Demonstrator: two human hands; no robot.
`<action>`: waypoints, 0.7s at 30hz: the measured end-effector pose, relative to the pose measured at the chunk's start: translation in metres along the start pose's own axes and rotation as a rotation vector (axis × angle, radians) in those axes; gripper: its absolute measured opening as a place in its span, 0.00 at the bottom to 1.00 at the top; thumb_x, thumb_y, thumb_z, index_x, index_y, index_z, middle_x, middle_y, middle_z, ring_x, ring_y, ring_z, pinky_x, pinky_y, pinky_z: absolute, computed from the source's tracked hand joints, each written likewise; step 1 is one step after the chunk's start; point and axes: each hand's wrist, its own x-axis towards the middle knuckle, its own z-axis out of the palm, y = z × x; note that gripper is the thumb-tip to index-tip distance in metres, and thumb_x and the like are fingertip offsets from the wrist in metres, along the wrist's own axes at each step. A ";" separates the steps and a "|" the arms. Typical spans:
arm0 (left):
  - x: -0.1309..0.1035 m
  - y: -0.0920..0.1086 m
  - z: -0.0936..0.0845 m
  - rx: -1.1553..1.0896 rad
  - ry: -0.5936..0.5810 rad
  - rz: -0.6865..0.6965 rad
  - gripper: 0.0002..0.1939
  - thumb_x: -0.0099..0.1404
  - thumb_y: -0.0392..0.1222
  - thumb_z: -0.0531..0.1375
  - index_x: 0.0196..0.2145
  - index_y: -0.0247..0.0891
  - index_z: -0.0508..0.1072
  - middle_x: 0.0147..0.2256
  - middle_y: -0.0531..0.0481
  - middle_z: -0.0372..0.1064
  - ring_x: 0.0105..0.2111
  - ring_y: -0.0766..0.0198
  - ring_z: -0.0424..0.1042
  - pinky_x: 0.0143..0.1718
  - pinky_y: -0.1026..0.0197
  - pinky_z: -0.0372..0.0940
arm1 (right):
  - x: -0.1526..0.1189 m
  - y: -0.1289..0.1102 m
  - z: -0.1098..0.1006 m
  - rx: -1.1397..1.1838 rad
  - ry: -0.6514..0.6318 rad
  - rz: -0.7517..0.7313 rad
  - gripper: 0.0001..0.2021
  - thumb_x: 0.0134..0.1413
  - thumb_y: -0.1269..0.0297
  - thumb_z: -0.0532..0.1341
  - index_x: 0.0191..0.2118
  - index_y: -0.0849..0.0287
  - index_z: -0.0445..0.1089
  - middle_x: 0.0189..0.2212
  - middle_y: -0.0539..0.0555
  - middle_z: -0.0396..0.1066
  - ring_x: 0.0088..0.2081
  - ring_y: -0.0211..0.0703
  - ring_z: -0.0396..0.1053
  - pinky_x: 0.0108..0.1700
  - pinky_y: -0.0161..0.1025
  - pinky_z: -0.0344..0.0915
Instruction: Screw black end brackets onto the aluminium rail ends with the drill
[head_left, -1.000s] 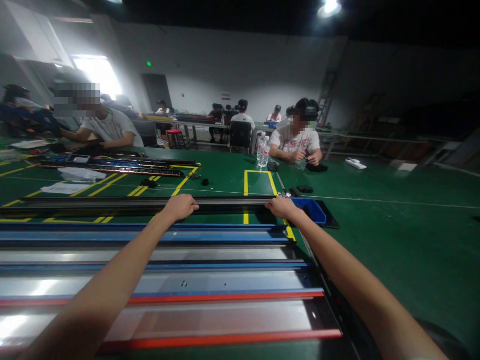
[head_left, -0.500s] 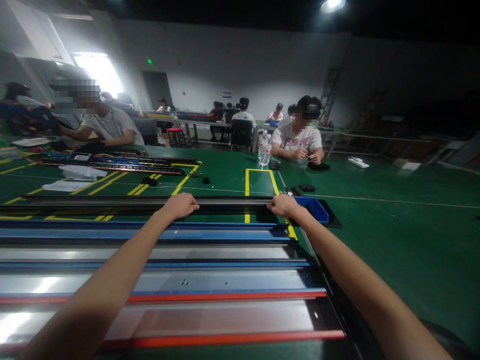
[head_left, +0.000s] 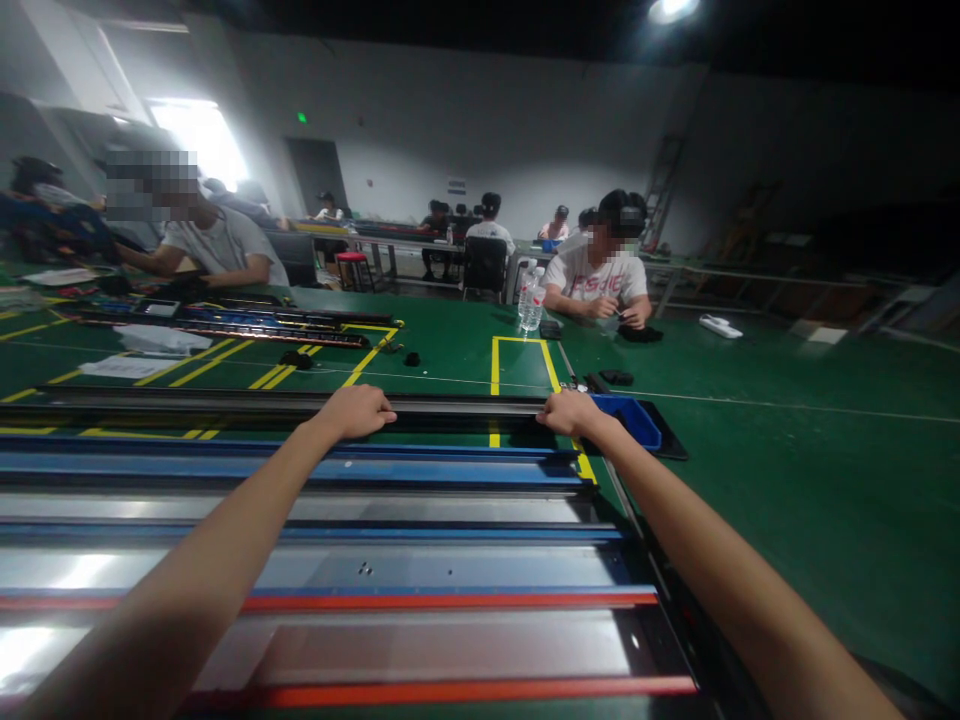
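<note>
A long dark metal rail (head_left: pixel 465 406) lies crosswise beyond several parallel panels. My left hand (head_left: pixel 360 411) has its fingers wrapped round the rail near the middle of the view. Farther right, my right hand (head_left: pixel 568 412) grips the same rail at its right end. Nearer to me are a blue-edged panel (head_left: pixel 450 467), a silver panel (head_left: pixel 450 507) and a red-edged panel (head_left: pixel 450 645), all side by side under my forearms. A blue tray (head_left: pixel 634 422) sits just right of my right hand.
Two water bottles (head_left: pixel 532 300) stand across the green table (head_left: pixel 787 480). A person (head_left: pixel 596 275) sits behind them, another person (head_left: pixel 225 245) at the left near dark rail assemblies (head_left: pixel 285 328). A white object (head_left: pixel 720 326) lies at the right.
The view has shifted very slightly, so the near panels sit a little lower. Both hands keep their hold on the rail, which has not visibly moved relative to the table.
</note>
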 end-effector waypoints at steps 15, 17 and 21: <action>0.001 -0.008 -0.003 -0.038 -0.056 0.055 0.19 0.64 0.53 0.58 0.43 0.46 0.85 0.43 0.42 0.82 0.47 0.48 0.79 0.46 0.56 0.68 | -0.007 0.001 -0.012 0.068 -0.092 0.000 0.17 0.69 0.55 0.63 0.56 0.59 0.71 0.54 0.58 0.72 0.50 0.50 0.74 0.51 0.52 0.74; 0.001 -0.008 -0.004 -0.054 -0.061 0.055 0.18 0.63 0.53 0.59 0.42 0.45 0.86 0.42 0.41 0.83 0.46 0.47 0.79 0.46 0.55 0.68 | -0.007 0.001 -0.013 0.078 -0.110 0.003 0.17 0.68 0.55 0.63 0.56 0.59 0.71 0.54 0.58 0.72 0.50 0.50 0.74 0.51 0.52 0.74; -0.001 -0.008 -0.008 -0.094 -0.076 0.046 0.16 0.61 0.52 0.61 0.39 0.45 0.86 0.40 0.42 0.83 0.44 0.48 0.79 0.45 0.55 0.68 | -0.005 0.002 -0.013 0.108 -0.160 0.005 0.17 0.68 0.56 0.63 0.56 0.60 0.71 0.54 0.58 0.72 0.50 0.50 0.74 0.51 0.52 0.74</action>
